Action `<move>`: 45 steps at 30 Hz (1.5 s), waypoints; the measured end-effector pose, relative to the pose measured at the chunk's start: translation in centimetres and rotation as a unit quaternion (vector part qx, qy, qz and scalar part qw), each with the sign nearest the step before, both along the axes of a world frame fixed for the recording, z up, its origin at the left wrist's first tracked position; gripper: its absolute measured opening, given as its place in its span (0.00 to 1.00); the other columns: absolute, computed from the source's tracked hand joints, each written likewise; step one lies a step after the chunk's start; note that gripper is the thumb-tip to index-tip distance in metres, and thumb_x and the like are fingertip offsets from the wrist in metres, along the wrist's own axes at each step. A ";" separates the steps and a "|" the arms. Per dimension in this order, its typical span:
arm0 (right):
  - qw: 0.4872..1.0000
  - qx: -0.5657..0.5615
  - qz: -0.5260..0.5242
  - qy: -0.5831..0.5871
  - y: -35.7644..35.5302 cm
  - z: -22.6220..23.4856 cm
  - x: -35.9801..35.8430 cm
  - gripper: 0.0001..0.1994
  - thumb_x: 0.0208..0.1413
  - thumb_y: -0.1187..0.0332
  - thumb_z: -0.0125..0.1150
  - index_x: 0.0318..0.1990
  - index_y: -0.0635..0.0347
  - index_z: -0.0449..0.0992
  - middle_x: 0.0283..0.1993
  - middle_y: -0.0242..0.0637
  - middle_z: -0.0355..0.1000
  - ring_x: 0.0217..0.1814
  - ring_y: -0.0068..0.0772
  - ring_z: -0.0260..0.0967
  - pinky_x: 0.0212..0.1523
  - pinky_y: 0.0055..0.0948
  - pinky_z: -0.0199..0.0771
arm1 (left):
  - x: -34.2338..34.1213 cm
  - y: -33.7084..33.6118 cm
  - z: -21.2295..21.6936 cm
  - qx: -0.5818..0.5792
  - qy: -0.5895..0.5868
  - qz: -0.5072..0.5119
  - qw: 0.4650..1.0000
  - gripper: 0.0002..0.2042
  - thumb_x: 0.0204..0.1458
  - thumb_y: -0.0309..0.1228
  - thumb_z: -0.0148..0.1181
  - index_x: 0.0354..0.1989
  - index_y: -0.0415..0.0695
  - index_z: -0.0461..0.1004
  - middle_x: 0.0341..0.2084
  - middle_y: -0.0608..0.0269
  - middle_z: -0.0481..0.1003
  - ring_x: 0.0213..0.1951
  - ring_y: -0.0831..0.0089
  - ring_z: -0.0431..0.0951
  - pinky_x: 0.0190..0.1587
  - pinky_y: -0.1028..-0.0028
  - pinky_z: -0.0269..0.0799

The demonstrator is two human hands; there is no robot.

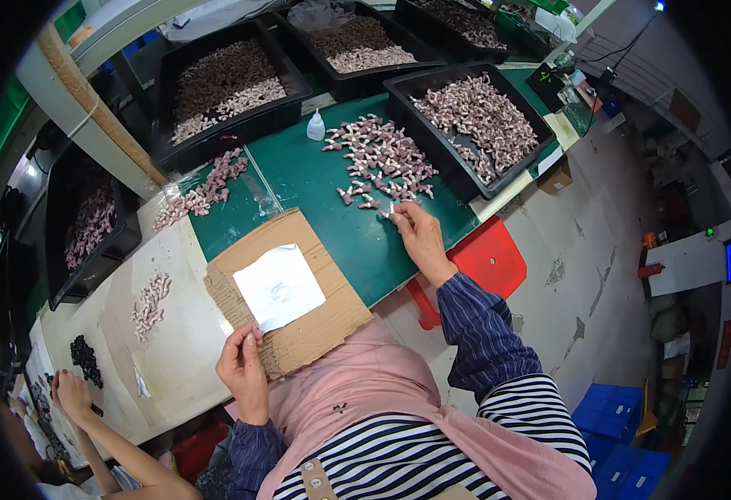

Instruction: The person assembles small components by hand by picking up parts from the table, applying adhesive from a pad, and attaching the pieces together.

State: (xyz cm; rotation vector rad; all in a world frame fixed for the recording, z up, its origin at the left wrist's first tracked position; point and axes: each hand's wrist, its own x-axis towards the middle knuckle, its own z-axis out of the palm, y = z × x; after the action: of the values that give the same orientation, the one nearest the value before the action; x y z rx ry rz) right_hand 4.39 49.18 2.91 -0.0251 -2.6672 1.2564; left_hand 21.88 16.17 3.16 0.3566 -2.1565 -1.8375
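Observation:
My right hand (422, 240) is closed in a pinch on a small pale piece (388, 211) at the near edge of a loose pile of purple-and-white figure-like pieces (386, 154). The pile lies on the green tabletop. My left hand (245, 371) is closed, thumb against fingers, at the lower left edge of a brown cardboard sheet (332, 304). Its fingertips are beside the near corner of a white paper sheet (278, 287), which lies on the cardboard and has a faint smudge or wet mark in its middle. What those fingers hold is too small to make out.
A black tray (465, 162) of similar pieces stands right of the pile; more trays line the back. A small white dropper bottle (315, 125) stands behind. Far left, a co-worker's hands (72, 396) are near black pieces (86, 360). A red stool (489, 262) is at right.

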 end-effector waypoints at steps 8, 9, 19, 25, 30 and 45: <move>0.985 0.136 0.042 0.097 1.1 -0.1 -1.1 0.06 0.59 0.68 0.63 0.37 0.62 0.79 0.38 0.49 0.77 0.40 0.57 0.75 0.39 0.49 0.74 | 0.0 -1.1 0.2 0.030 -0.003 0.044 0.999 0.08 0.64 0.22 0.56 0.47 0.34 0.78 0.34 0.61 0.80 0.36 0.77 0.77 0.41 0.78 0.75; 0.986 0.144 0.023 0.079 1.3 0.1 -0.8 0.06 0.58 0.69 0.63 0.38 0.61 0.79 0.38 0.49 0.77 0.39 0.56 0.75 0.38 0.47 0.74 | -0.1 -1.4 0.0 0.025 0.002 0.045 0.999 0.08 0.64 0.22 0.56 0.48 0.34 0.78 0.35 0.61 0.80 0.36 0.78 0.78 0.42 0.78 0.75; 0.965 0.046 0.166 0.198 -9.5 4.7 -4.3 0.04 0.58 0.76 0.61 0.40 0.65 0.78 0.36 0.45 0.75 0.38 0.46 0.75 0.38 0.38 0.74 | 0.1 -3.6 -2.1 0.029 -0.004 0.121 0.992 0.08 0.64 0.23 0.57 0.47 0.34 0.78 0.33 0.62 0.81 0.35 0.78 0.78 0.41 0.78 0.76; 0.897 0.080 0.387 0.198 -21.5 3.3 -11.0 0.11 0.53 0.82 0.56 0.42 0.62 0.79 0.44 0.45 0.77 0.49 0.51 0.74 0.47 0.43 0.74 | 0.2 -3.7 -2.9 0.004 0.014 0.140 0.990 0.08 0.63 0.22 0.57 0.47 0.34 0.79 0.32 0.60 0.81 0.33 0.78 0.78 0.39 0.78 0.77; 0.870 0.188 0.423 0.170 -24.6 1.4 -12.7 0.14 0.50 0.79 0.62 0.46 0.59 0.79 0.47 0.44 0.75 0.54 0.51 0.71 0.53 0.42 0.73 | 0.4 -3.8 -3.1 0.004 0.024 0.148 0.989 0.08 0.63 0.21 0.56 0.47 0.34 0.79 0.32 0.61 0.81 0.34 0.79 0.79 0.39 0.78 0.77; 0.913 -0.245 0.282 -0.163 -17.7 3.4 -9.5 0.08 0.64 0.77 0.57 0.48 0.68 0.76 0.39 0.34 0.74 0.36 0.21 0.75 0.39 0.22 0.79 | -4.1 -14.4 -0.3 -0.381 -0.003 0.243 0.892 0.06 0.53 0.22 0.62 0.39 0.41 0.81 0.31 0.54 0.77 0.35 0.56 0.76 0.39 0.62 0.72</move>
State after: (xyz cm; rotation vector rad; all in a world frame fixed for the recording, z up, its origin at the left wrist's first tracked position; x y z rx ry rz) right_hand -5.08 31.49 6.28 0.5471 -2.6248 2.2566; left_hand 17.82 1.78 2.82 0.6268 -2.3049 -0.6522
